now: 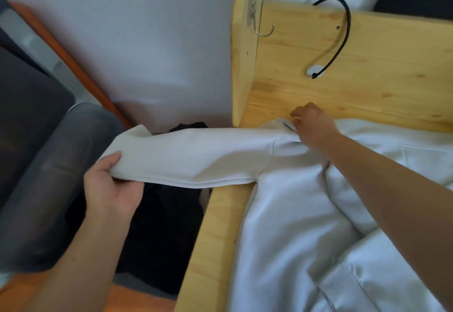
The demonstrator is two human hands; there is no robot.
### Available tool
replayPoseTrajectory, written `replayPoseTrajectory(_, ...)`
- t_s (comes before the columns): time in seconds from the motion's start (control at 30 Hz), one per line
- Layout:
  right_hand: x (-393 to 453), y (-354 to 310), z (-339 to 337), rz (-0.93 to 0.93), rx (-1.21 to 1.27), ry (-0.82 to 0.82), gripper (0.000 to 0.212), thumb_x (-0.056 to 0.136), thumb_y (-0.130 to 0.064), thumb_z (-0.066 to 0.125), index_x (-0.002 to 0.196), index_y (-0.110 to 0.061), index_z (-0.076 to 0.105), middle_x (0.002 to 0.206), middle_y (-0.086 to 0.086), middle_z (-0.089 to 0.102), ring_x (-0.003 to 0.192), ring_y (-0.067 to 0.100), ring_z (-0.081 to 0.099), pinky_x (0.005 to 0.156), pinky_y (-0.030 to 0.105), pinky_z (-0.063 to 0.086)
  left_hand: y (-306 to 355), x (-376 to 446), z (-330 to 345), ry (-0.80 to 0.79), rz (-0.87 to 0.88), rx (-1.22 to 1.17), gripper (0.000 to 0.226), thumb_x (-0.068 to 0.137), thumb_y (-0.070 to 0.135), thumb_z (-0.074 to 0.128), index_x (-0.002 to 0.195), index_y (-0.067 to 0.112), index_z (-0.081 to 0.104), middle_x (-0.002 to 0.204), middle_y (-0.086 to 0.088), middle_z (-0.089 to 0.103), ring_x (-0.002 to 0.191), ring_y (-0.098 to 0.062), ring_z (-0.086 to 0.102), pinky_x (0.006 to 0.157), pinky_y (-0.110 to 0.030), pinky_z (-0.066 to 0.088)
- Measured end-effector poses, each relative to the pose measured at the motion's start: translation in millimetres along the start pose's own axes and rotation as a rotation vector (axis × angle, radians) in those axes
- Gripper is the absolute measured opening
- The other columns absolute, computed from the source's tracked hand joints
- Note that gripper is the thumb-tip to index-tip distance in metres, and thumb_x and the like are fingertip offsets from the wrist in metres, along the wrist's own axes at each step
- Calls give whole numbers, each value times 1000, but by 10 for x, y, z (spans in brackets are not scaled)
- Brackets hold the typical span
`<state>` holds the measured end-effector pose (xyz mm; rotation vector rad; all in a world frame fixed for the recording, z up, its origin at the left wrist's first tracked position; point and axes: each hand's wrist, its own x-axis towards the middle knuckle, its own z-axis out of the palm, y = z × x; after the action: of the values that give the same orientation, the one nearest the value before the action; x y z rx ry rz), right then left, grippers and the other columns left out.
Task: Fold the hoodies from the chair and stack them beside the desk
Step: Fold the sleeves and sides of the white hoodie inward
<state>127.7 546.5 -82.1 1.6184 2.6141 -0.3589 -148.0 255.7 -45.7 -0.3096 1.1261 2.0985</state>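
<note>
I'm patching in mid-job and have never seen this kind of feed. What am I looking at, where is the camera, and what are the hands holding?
There is no machine here: these are a person's two bare hands, filmed by one wide-angle camera worn on the head, looking forward and down. A white hoodie lies spread on a pale wooden desk. Its sleeve is stretched out past the desk's left edge. The left hand has its grip on the cuff end of that sleeve, thumb on top. The right hand pinches the fabric at the shoulder, near the collar. Below the sleeve, beside the desk, lies dark clothing; whether it is folded I cannot tell. A black cable loops over the desk's back panel, and a metal hook hangs on its side post.
</note>
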Motion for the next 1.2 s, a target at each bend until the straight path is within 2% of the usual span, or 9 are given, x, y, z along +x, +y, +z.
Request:
replayPoseTrajectory(0.1, 93, 0, 1, -46, -107, -148, 39, 94, -5, 55, 128, -21, 58, 133, 9, 45, 106, 35, 60, 85, 41, 52, -17, -69, 27, 10, 1, -36, 35, 98, 19, 56, 130, 8, 63, 120, -15, 73, 110, -36, 71, 95, -51, 56)
replayPoseTrajectory(0.27, 51, 46, 80, -185, -250, -101, 23, 98, -11, 51, 119, -14, 57, 109, 8, 53, 95, 35, 61, 78, 43, 51, 111, 31, 17, 1, 62, -31, 44, 104, 37, 45, 136, 10, 62, 128, -12, 70, 119, -32, 68, 101, -45, 53)
replayPoseTrajectory(0.47, 346, -92, -89, 165, 197, 297, 35, 95, 2, 48, 130, -1, 48, 128, 23, 44, 103, 47, 56, 82, 47, 44, 153, 205, 94, 3, 132, 92, 38, 101, 33, 55, 131, 11, 64, 115, -4, 74, 96, -17, 73, 87, -32, 57)
replayPoseTrajectory(0.63, 93, -230, 229, 71, 162, 60, 63, 101, -35, 48, 157, -19, 23, 162, 15, 17, 146, 42, 21, 116, 54, 22, 152, 266, 228, -16, 270, 288, 24, 98, 27, 64, 118, 14, 67, 111, 1, 76, 102, -13, 73, 100, -33, 55)
replayPoseTrajectory(0.7, -87, -241, 413, 58, -32, 132, 64, 101, -50, 38, 157, -26, 19, 165, 13, 11, 149, 41, 10, 119, 58, 10, 170, 240, 235, -43, 300, 351, 29, 97, 26, 65, 122, 12, 67, 124, -4, 73, 115, -18, 69, 105, -36, 52)
replayPoseTrajectory(0.87, -47, -242, 484, 123, 20, -197, 71, 98, -64, 22, 157, -38, -8, 168, 3, -11, 153, 35, -8, 121, 57, -2, 158, -162, 357, -85, 456, 493, 30, 99, 16, 64, 129, 16, 63, 125, 2, 72, 116, -14, 68, 104, -35, 52)
replayPoseTrajectory(0.97, -148, -244, -48, 63, 372, -316, 64, 103, -47, 45, 159, -29, 19, 165, 5, 21, 150, 30, 23, 120, 41, 19, 102, -548, 564, -169, 543, 587, 20, 100, 13, 63, 114, 26, 65, 114, 14, 75, 115, -10, 68, 107, -37, 51)
replayPoseTrajectory(1.07, -619, -31, -498, 161, 966, -208, 27, 100, -37, 58, 125, -28, 65, 133, 2, 63, 125, 25, 59, 107, 41, 46, -139, -1049, 778, -376, 635, 661, 26, 98, 18, 65, 119, 32, 60, 118, 20, 72, 120, -6, 64, 104, -27, 51)
replayPoseTrajectory(1.2, -1356, 542, -858, 203, 1613, -252, 50, 99, -45, 49, 132, -9, 60, 129, 12, 67, 118, 35, 64, 99, 50, 53, -959, -1538, 1179, -741, 930, 1015, 39, 91, 33, 63, 128, 24, 58, 130, -3, 67, 128, -21, 58, 113, -35, 41)
